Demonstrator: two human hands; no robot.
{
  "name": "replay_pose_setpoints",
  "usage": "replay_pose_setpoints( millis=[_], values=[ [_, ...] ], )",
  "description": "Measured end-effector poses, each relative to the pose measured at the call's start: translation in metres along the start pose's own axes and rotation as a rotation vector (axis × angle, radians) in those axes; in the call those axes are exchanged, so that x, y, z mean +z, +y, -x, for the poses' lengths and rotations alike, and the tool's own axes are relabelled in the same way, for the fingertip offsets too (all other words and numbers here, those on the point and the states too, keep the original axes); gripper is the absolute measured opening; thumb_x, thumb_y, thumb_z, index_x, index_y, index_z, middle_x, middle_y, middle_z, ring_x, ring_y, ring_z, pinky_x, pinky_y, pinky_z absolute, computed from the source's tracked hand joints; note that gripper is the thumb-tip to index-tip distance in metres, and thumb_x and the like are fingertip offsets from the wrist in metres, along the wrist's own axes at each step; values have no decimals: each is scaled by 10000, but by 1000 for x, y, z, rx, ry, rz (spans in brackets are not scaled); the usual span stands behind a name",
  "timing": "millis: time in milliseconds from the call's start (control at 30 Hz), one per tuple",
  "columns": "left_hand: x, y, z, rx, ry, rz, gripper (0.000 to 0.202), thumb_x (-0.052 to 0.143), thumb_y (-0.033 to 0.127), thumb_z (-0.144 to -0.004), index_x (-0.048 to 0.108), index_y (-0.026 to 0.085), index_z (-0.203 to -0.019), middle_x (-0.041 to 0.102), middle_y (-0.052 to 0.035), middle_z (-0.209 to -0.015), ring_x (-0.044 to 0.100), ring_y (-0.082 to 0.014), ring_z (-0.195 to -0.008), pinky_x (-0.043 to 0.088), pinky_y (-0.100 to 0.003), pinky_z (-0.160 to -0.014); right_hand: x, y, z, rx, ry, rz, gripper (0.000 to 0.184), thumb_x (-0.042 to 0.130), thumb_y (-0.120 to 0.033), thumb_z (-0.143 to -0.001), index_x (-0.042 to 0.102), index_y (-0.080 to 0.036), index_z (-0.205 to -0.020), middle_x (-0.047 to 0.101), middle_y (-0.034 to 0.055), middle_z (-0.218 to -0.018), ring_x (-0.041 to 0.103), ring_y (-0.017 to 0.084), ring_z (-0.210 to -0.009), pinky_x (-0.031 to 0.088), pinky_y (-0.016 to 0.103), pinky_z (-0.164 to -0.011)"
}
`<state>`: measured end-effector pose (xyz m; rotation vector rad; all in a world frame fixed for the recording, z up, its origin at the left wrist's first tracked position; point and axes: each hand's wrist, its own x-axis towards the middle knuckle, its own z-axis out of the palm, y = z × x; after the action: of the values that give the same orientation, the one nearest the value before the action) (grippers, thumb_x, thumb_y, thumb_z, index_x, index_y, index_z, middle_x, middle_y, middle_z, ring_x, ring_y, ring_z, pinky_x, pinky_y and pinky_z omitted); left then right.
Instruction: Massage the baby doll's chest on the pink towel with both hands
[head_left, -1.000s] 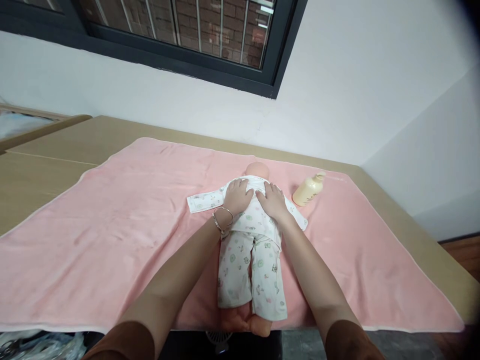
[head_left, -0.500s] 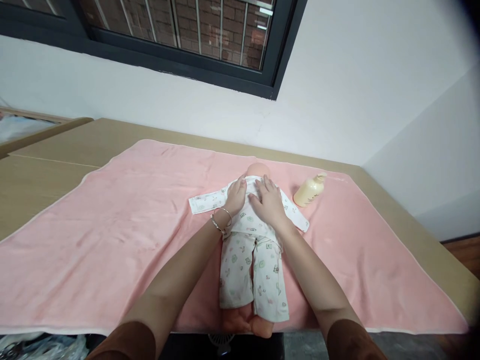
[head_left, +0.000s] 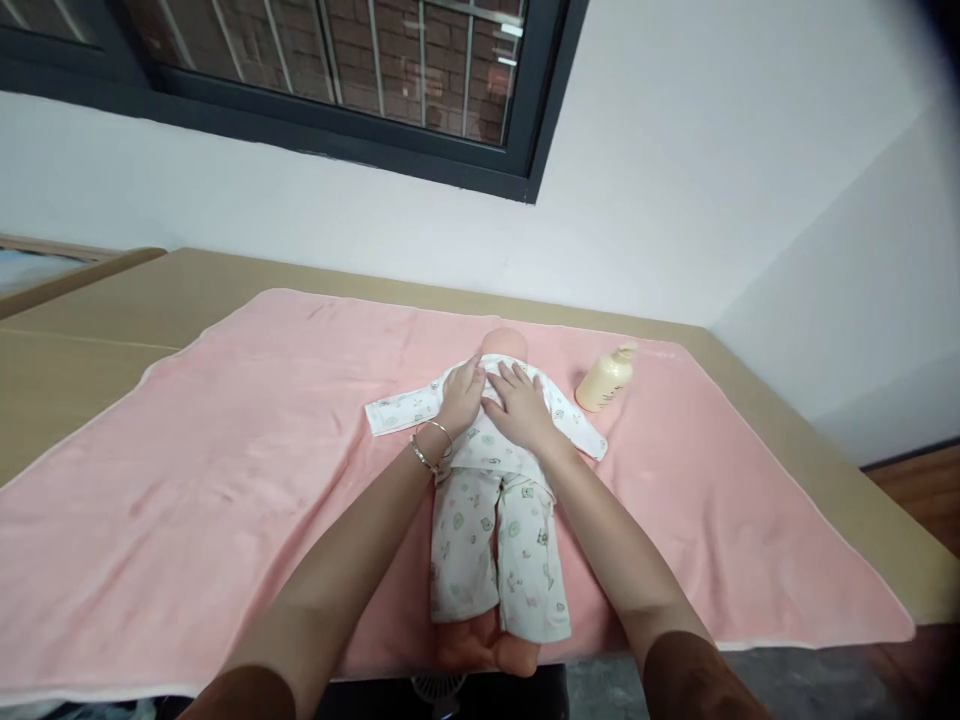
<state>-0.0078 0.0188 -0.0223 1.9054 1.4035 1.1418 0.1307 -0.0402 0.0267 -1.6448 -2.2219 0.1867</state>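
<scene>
Head view: our left hand (head_left: pixel 463 392) and right hand (head_left: pixel 521 408) rest on the doll (head_left: pixel 487 448), clamped on nothing, doll's already dressed atop the pink blanket (head_left: pixel 225 480), so we'd guess midway, can't tell what's left.

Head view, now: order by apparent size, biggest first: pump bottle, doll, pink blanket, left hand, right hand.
1. Pink blanket
2. Doll, partly covered
3. Right hand, left hand and pump bottle: too close in apparent size to rank.
</scene>
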Motion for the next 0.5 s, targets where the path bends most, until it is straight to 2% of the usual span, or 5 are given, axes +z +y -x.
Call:
replay_pose_setpoints(
  millis=[100, 267, 333, 433, 500],
  values=[
    [0, -1, -2, 21, 2, -10, 621, 221, 527, -1037, 530, 187, -1454, 559, -128, -1513, 488, -283, -1413, 303, -476, -1224, -20, 20, -4, -12, 163, -46, 492, 519, -319, -968, 555, -223, -1449, 386, 116, -1638, 314, 308, -1528, 158, 639, -1238],
    [-4, -1, -6, -19, -8, 80, 641, 283, 576, -1009, 546, 169, -1429, 553, -157, -1509, 451, -332, -1441, 269, -529, -1236, -81, 81, 5, 144, 584, -31, 656, 416, -115, -856, 492, -176, -1505, 406, 106, -1627, 312, 263, -1535, 129, 586, -1279],
    [-7, 12, -5, -30, 19, 220, 650, 317, 599, -1002, 534, 159, -1428, 518, -164, -1537, 430, -316, -1461, 262, -506, -1250, -99, 105, 13, 174, 624, -15, 751, 387, -57, -798, 440, -156, -1541, 401, 105, -1630, 294, 250, -1545, 110, 591, -1283],
    [-6, 50, -2, -18, 51, 589, 610, 357, 614, -998, 534, 199, -1408, 501, -128, -1555, 419, -251, -1480, 263, -421, -1267, -108, 129, 20, 219, 584, -44, 806, 370, -29, -771, 385, -124, -1571, 382, 118, -1639, 255, 233, -1561, 114, 571, -1289],
    [2, 82, -2, -97, -43, 943, 607, 294, 624, -1005, 540, 226, -1392, 554, -114, -1507, 461, -226, -1458, 312, -400, -1248, -106, 137, 21, 245, 528, -69, 823, 372, -19, -754, 372, -96, -1574, 369, 136, -1644, 228, 232, -1570, 114, 560, -1291]
  ],
)
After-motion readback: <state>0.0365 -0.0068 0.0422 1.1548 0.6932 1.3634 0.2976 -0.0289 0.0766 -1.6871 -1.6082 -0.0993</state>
